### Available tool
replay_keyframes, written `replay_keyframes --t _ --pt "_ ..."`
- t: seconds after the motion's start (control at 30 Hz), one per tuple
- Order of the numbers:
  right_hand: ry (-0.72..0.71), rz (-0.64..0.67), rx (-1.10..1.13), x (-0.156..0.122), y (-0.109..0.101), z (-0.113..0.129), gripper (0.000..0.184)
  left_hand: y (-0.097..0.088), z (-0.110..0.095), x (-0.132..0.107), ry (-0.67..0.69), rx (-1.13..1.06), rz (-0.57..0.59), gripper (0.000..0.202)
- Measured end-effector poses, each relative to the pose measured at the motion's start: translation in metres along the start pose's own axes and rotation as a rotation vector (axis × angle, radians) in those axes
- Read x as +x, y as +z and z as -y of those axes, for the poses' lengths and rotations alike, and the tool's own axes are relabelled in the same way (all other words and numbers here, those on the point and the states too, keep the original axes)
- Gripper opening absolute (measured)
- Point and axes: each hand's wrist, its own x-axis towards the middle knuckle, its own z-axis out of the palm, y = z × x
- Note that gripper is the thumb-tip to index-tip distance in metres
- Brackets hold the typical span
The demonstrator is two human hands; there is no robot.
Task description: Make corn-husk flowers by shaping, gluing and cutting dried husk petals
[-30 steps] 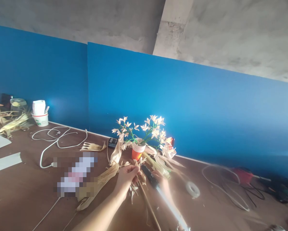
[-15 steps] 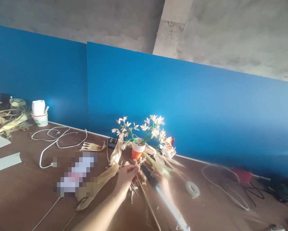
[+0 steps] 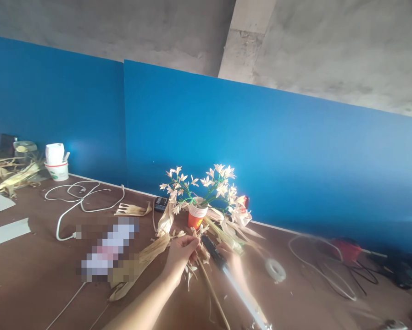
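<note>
My left hand point(image 3: 179, 255) is closed in a pinch on a small pale husk flower point(image 3: 199, 231) at the top of a thin wooden stick point(image 3: 211, 288). My right hand point(image 3: 231, 260), washed out by glare, is wrapped round a glue gun point(image 3: 215, 253) whose black tip meets the flower. Just behind stands an orange paper cup point(image 3: 196, 216) holding green stems with several pale husk flowers point(image 3: 201, 182). Dried corn husks point(image 3: 147, 256) lie under and beside my left hand on the brown table point(image 3: 37, 275).
A white cable point(image 3: 75, 201) loops at the left. A white cup point(image 3: 57, 166), a jar and more husks point(image 3: 9, 176) sit far left. A tape roll point(image 3: 275, 269), a red tool point(image 3: 347, 250) and dark cables lie at right. A blue wall point(image 3: 261, 151) backs the table.
My hands hold still. A person's fingers at the far left edge have drawn out of view.
</note>
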Motion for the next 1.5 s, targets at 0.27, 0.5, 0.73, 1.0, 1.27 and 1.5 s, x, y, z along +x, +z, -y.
replay_keyframes --t 0.27,0.5,0.73,1.0,1.27,1.5 --pt "0.017 0.026 -0.018 0.000 -0.002 0.002 0.019 -0.001 0.000 0.000 0.000 0.014 0.007 0.030" --pt "0.009 -0.008 0.009 -0.001 0.001 0.000 0.021 0.000 0.001 0.001 0.009 -0.012 0.007 0.029" --pt "0.006 0.021 -0.027 -0.002 0.000 -0.004 0.022 -0.001 0.002 0.001 0.015 -0.010 0.006 0.030" --pt "0.000 0.055 -0.020 -0.001 0.000 -0.005 0.022 -0.001 0.002 0.001 0.013 -0.020 0.014 0.030" --pt "-0.011 0.025 -0.012 -0.002 -0.002 0.000 0.020 -0.001 0.003 0.002 -0.002 -0.032 0.022 0.031" --pt "0.044 0.068 0.032 0.001 -0.009 0.010 0.020 -0.002 0.003 0.003 0.005 -0.042 0.019 0.033"
